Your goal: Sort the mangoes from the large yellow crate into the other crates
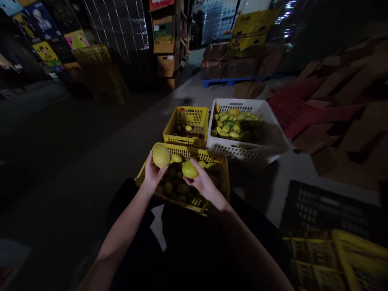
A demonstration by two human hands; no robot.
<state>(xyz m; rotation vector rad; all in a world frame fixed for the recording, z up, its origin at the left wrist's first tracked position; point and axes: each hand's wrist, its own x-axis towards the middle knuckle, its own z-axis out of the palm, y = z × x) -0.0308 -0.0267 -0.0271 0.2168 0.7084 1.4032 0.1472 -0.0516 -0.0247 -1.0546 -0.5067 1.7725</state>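
My left hand is closed round a round yellow fruit, held up over the near yellow crate. My right hand grips a second yellow-green fruit just beside it, above the same crate. That crate holds several more fruits, dim in shadow. Both forearms reach forward from the bottom of the view.
A smaller yellow crate with a few fruits stands behind. To its right is a white crate of green and yellow fruits. A black crate and yellow crates lie at lower right. Flattened cardboard and stacked boxes fill the background.
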